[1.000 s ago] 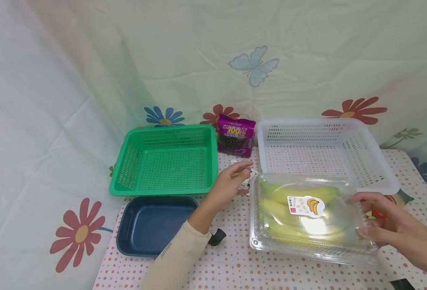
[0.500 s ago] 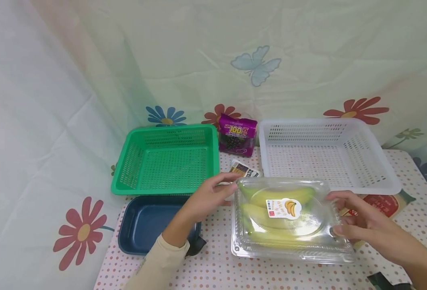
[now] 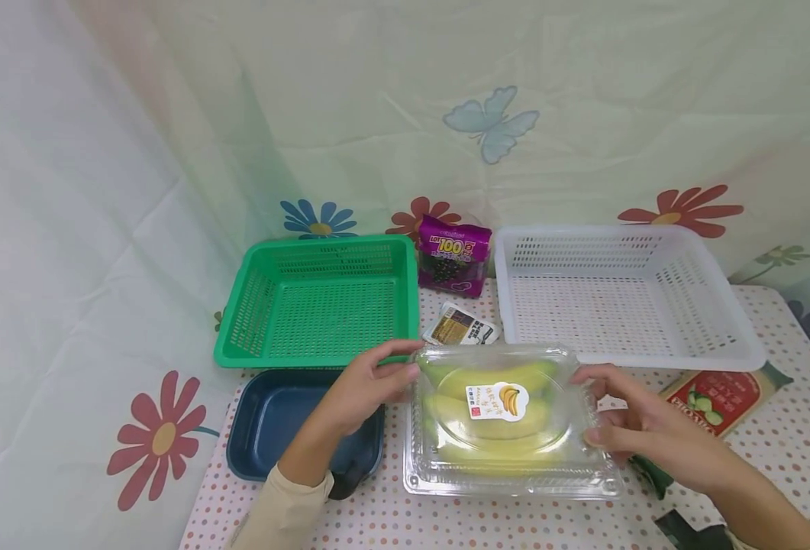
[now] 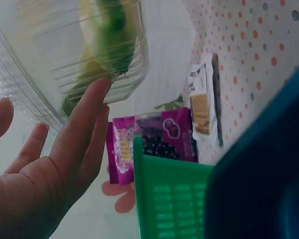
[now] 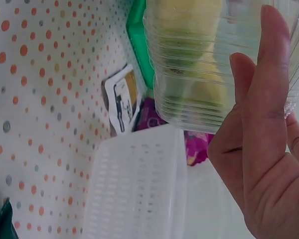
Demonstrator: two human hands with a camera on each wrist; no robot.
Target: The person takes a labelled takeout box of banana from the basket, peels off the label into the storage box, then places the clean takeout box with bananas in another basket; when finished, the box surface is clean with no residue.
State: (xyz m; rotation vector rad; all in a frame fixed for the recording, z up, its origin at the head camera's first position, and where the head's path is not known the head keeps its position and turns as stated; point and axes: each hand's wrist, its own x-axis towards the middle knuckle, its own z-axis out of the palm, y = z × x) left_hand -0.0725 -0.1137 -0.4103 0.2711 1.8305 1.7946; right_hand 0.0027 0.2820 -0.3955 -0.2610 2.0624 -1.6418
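A clear plastic box of bananas (image 3: 497, 435), with a white banana sticker on its lid, is held up over the front of the table between both hands. My left hand (image 3: 366, 389) holds its left edge, thumb and fingers spread along the rim; in the left wrist view fingers (image 4: 84, 124) lie against the ribbed side. My right hand (image 3: 652, 435) grips the right edge, thumb toward the front corner. In the right wrist view, fingers (image 5: 274, 64) reach along the box's underside and wall. Yellow-green bananas (image 5: 189, 55) show through the plastic.
A green basket (image 3: 414, 305) and white basket (image 3: 741, 328) stand at the back. Between them are a purple candy bag (image 3: 454, 260) and a small flat packet (image 3: 461, 326). A navy tub (image 3: 240, 451) sits front left. A red-and-green packet (image 3: 727, 393) lies partly under my right arm.
The banana box has moved left, away from the white basket, with my right hand. My left hand has drawn back and taken its left edge. The red-and-green packet has come into fuller view.
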